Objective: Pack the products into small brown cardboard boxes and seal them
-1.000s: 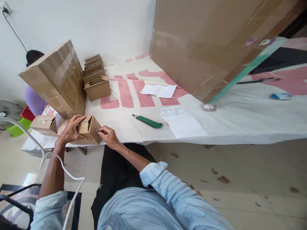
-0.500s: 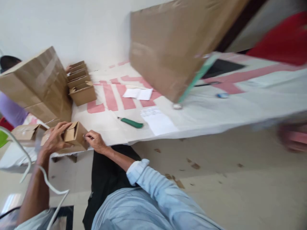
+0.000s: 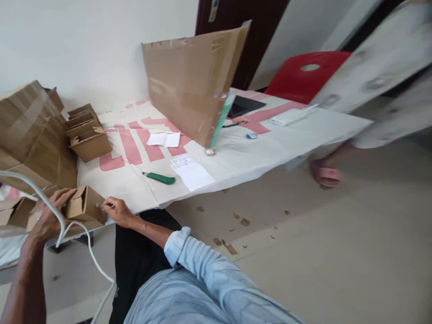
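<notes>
A small cardboard box (image 3: 88, 208) lies at the table's front edge on the left. My left hand (image 3: 54, 216) is wrapped over it and steadies it, with part of the hand behind a white cable. At the box's right end my right hand (image 3: 116, 210) is closed in a pinch. A faint shiny bit shows by those fingertips, too small to name. Another small cardboard box (image 3: 16, 211) sits left of my left hand. A green utility knife (image 3: 160, 178) rests on the cloth to the right.
Large cartons (image 3: 37, 135) and open small boxes (image 3: 89, 144) stand at the left. A big cardboard panel (image 3: 192, 85), papers (image 3: 195, 175) and a tape roll (image 3: 210, 152) are on the table (image 3: 236, 166). A red chair (image 3: 300, 76) and a person's leg (image 3: 337, 157) show at right.
The view has swung to the right, so the table things appear further left. A person in pale clothing shows at the right. Both hands stay at the small box.
</notes>
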Action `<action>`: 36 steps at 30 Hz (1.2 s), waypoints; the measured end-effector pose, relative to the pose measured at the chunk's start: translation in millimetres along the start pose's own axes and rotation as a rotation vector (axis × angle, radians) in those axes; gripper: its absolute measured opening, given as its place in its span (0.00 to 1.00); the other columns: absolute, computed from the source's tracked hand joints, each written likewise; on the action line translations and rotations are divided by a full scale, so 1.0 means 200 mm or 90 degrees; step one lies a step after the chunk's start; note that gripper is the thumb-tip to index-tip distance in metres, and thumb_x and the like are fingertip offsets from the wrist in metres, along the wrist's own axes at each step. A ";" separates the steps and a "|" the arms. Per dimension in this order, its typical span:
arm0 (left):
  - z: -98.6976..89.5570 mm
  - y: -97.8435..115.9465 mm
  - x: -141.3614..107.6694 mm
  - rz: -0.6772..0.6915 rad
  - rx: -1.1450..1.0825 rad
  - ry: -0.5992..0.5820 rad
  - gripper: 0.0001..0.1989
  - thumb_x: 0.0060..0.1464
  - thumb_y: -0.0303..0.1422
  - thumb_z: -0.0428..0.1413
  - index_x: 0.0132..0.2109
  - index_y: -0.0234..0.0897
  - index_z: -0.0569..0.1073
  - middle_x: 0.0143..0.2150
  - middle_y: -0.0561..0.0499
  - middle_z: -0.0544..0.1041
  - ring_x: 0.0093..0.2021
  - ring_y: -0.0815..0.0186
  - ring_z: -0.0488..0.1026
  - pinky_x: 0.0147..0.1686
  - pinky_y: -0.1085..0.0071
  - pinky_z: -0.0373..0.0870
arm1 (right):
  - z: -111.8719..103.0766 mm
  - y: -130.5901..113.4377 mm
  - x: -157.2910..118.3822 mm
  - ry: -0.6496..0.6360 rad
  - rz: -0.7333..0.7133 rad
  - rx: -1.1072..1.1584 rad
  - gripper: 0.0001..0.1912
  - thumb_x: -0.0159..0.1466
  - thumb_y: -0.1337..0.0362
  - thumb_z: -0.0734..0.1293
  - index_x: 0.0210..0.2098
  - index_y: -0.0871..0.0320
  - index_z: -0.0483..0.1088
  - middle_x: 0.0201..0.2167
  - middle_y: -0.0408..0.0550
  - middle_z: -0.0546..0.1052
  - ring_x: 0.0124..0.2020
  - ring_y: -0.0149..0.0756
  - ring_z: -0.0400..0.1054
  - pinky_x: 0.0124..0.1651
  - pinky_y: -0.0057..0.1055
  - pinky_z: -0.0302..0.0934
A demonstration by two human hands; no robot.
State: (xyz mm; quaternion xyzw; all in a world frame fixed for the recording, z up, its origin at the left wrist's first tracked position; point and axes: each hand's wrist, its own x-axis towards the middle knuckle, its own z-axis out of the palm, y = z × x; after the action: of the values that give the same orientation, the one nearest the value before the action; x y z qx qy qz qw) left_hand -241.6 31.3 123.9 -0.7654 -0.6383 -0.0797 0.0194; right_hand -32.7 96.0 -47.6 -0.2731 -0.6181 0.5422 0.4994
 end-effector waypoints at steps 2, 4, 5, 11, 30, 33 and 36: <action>-0.03 0.05 -0.01 -0.010 -0.004 -0.040 0.46 0.45 0.54 0.64 0.70 0.43 0.70 0.70 0.40 0.70 0.67 0.41 0.71 0.69 0.49 0.65 | -0.02 -0.01 -0.03 0.018 0.030 0.046 0.06 0.63 0.61 0.68 0.31 0.55 0.74 0.30 0.41 0.78 0.35 0.34 0.72 0.43 0.31 0.67; -0.06 0.09 -0.02 -0.027 -0.006 -0.043 0.49 0.42 0.54 0.67 0.70 0.43 0.70 0.70 0.40 0.70 0.69 0.39 0.70 0.71 0.47 0.63 | -0.05 0.00 -0.05 0.011 0.056 0.092 0.09 0.62 0.56 0.69 0.31 0.55 0.75 0.28 0.41 0.78 0.33 0.35 0.72 0.42 0.32 0.69; -0.06 0.10 -0.03 -0.029 -0.011 -0.047 0.49 0.42 0.53 0.68 0.70 0.43 0.70 0.70 0.41 0.70 0.69 0.40 0.69 0.71 0.46 0.61 | -0.06 0.00 -0.06 0.007 0.068 0.114 0.11 0.62 0.53 0.70 0.32 0.55 0.75 0.28 0.42 0.78 0.32 0.35 0.72 0.41 0.32 0.69; -0.08 0.11 -0.06 -0.046 -0.054 -0.057 0.51 0.42 0.47 0.72 0.72 0.42 0.68 0.71 0.41 0.69 0.71 0.41 0.67 0.72 0.46 0.59 | -0.10 -0.02 -0.09 -0.024 0.144 0.236 0.20 0.57 0.45 0.76 0.33 0.56 0.77 0.31 0.46 0.82 0.31 0.36 0.77 0.36 0.34 0.75; -0.07 0.10 -0.06 -0.032 -0.061 -0.054 0.51 0.41 0.46 0.72 0.72 0.42 0.68 0.70 0.42 0.68 0.70 0.41 0.68 0.73 0.45 0.58 | -0.22 -0.20 -0.16 -0.016 0.138 0.233 0.16 0.57 0.49 0.77 0.31 0.55 0.77 0.28 0.44 0.80 0.29 0.34 0.73 0.34 0.33 0.72; -0.08 0.11 -0.06 -0.045 -0.052 -0.058 0.51 0.41 0.46 0.72 0.72 0.41 0.68 0.71 0.40 0.68 0.70 0.41 0.68 0.72 0.45 0.59 | -0.23 -0.20 -0.16 -0.015 0.140 0.232 0.16 0.56 0.50 0.77 0.30 0.55 0.77 0.26 0.44 0.78 0.28 0.34 0.72 0.33 0.34 0.71; -0.08 0.12 -0.04 -0.047 -0.048 -0.063 0.51 0.41 0.47 0.71 0.72 0.40 0.68 0.71 0.39 0.69 0.70 0.40 0.68 0.73 0.43 0.58 | -0.24 -0.20 -0.17 -0.005 0.144 0.222 0.16 0.55 0.50 0.77 0.29 0.55 0.76 0.24 0.43 0.77 0.26 0.34 0.70 0.33 0.34 0.70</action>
State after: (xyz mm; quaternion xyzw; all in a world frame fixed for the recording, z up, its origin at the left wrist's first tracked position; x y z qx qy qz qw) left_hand -221.0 15.9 140.8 -0.7445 -0.6628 -0.0666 -0.0440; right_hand 30.4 74.5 -24.2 -0.2481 -0.4824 0.6947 0.4723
